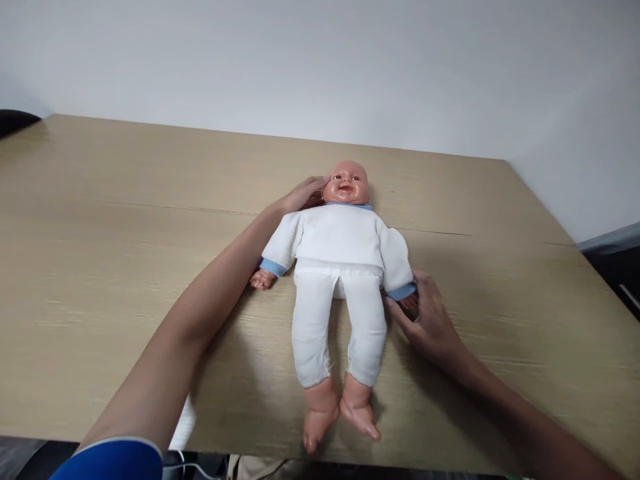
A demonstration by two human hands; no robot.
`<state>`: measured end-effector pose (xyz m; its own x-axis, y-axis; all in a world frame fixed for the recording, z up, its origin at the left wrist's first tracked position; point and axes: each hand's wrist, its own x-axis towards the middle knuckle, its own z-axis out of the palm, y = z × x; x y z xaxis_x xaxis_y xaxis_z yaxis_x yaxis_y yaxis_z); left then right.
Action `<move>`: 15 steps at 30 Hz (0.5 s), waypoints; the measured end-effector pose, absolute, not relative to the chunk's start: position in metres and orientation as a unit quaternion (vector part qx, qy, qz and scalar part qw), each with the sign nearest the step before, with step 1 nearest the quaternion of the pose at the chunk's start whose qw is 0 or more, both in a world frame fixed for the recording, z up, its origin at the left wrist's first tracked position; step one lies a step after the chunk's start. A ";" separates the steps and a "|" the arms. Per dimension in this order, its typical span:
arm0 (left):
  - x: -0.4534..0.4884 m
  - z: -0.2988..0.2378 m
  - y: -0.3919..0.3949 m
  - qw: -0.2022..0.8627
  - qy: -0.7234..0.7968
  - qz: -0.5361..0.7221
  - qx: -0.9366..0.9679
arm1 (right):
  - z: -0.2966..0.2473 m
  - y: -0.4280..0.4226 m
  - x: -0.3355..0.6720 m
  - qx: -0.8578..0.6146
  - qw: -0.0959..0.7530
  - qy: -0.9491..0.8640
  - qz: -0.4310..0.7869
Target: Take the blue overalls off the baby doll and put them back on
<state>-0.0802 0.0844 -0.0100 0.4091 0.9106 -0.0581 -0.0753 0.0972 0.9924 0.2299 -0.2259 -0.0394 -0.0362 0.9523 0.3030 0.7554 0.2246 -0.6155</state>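
Note:
A baby doll (340, 267) in a white top with blue cuffs and white trousers lies on its back on the wooden table (100, 233), head away from me and bare feet at the near edge. My left hand (305, 193) reaches along the doll's side and rests against the side of its head, fingers partly tucked behind it. My right hand (425, 320) pinches the doll's hand just below the blue cuff.
A white wall rises behind the table. A dark object (15, 121) sits past the far left corner. Dark furniture (620, 267) stands beyond the table's right edge. Something white (183, 427) and cables show below the near edge.

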 end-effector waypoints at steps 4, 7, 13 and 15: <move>-0.097 0.021 0.064 0.480 0.518 0.369 0.605 | -0.041 -0.220 0.230 -0.604 0.355 -0.704 0.118; -0.083 0.044 0.024 0.347 0.526 0.413 0.658 | -0.042 -0.214 0.231 -0.615 0.359 -0.692 0.117; 0.005 0.067 -0.109 0.283 0.302 0.416 0.810 | -0.024 -0.210 0.238 -0.644 0.343 -0.680 0.071; 0.029 0.076 -0.162 0.252 0.225 0.382 0.860 | -0.013 -0.224 0.241 -0.661 0.292 -0.688 0.062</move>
<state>0.0292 -0.1618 0.0756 0.6072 0.5795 0.5436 0.1944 -0.7718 0.6055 0.2414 -0.2241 -0.0128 0.0445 0.9463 0.3201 0.8733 0.1188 -0.4726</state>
